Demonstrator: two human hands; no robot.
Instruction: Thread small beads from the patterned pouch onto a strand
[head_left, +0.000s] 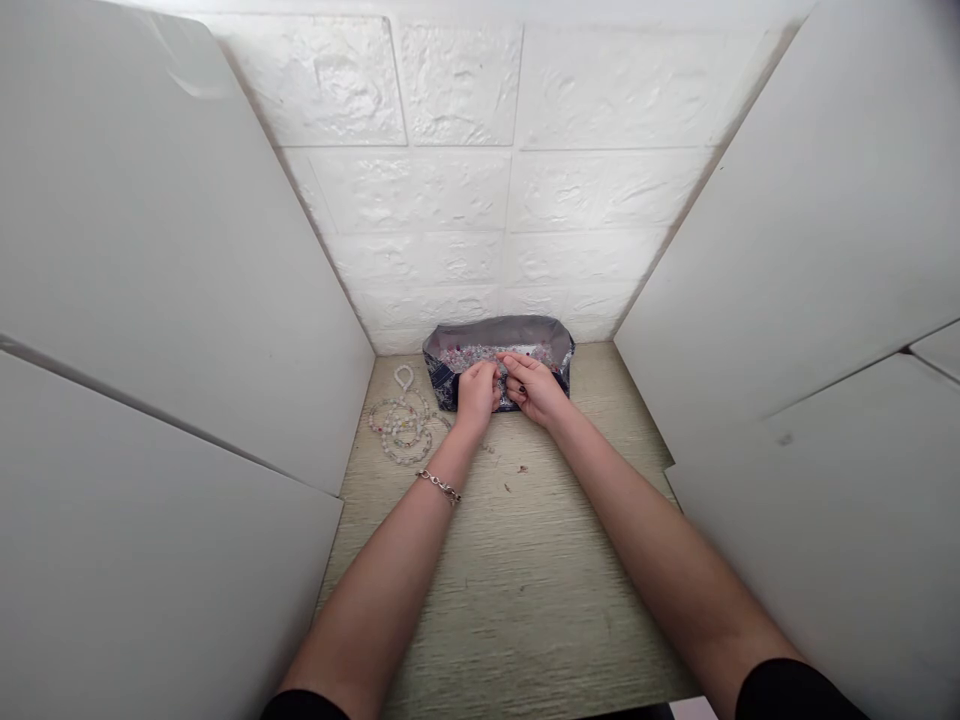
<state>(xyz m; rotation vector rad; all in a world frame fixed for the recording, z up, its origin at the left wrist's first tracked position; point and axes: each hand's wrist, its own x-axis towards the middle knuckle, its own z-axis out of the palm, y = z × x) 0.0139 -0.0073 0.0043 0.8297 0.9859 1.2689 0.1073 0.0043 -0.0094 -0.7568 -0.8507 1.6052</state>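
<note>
Centrally, at the far end of the worktop [517,580], a soft grey fabric pouch [499,340] is seen, its mouth open and its dark patterned lower edge folded out toward the person. It is filled with small beads [480,355] in pale, pink and clear tones; single beads are too small to be told apart. Both hands are held together at the near rim of the pouch: the left hand [478,392] is curled with its fingertips pinched, and the right hand [534,385] is likewise pinched, fingertips meeting those of the left. Something tiny appears to be gripped between them, though what it is cannot be told. A thin chain bracelet [440,486] is worn on the left wrist.

Just left of the pouch, a few finished beaded strands [403,422] are laid in loose coils on the worktop. Nearer than the pouch, a few small specks [517,470] are scattered on the wood grain. Behind the pouch a white textured brick-pattern wall [465,180] is seen, and white panels [150,300] close in either side of it. No readable writing is visible.
</note>
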